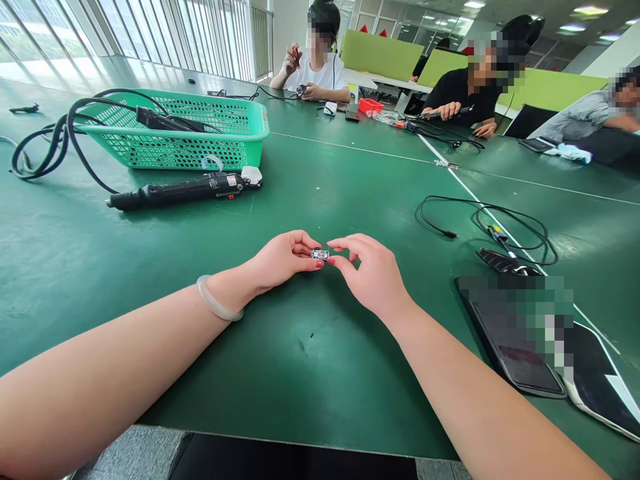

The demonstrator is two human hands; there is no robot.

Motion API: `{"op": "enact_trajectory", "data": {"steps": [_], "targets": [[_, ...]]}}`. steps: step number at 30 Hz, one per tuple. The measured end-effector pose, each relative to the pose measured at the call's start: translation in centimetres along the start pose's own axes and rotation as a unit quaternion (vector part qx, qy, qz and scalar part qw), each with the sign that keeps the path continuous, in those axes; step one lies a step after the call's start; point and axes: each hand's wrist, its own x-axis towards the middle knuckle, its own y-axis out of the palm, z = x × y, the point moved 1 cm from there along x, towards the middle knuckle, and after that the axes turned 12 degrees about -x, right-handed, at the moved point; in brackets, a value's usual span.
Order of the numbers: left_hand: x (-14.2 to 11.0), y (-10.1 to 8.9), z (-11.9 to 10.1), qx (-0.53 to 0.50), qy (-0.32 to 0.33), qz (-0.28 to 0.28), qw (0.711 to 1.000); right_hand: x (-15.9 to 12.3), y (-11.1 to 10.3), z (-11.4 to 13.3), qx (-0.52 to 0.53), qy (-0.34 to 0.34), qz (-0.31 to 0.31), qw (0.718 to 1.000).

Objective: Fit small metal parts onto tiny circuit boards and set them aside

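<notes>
A small silvery metal part (319, 255) is pinched between the fingertips of both my hands, just above the green table (310, 360). My left hand (280, 260) grips its left end with thumb and fingers closed; a pale bangle (219, 303) circles that wrist. From the right, my right hand (373, 273) meets it, thumb and forefinger closed on the other end. Both forearms rest on the table in front of me.
A black electric screwdriver (183, 190) lies left of centre beside a green plastic basket (185, 133) holding cables. A black cable (490, 223) and a dark tablet (515, 340) lie at the right. Three people sit working at the far side.
</notes>
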Motion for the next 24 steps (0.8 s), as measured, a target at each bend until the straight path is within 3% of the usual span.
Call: {"op": "enact_trajectory", "data": {"steps": [8,24], "targets": [[1.7,-0.1,0.5,-0.015,0.052,-0.017,0.998,0.9,0.7,-0.8,0.018,0.039,0.015,0.999],[2.0,-0.1,0.5,0.001,0.041,0.011,0.999,2.0,1.6,-2.4,-0.016,0.038,-0.041,0.998]]}}
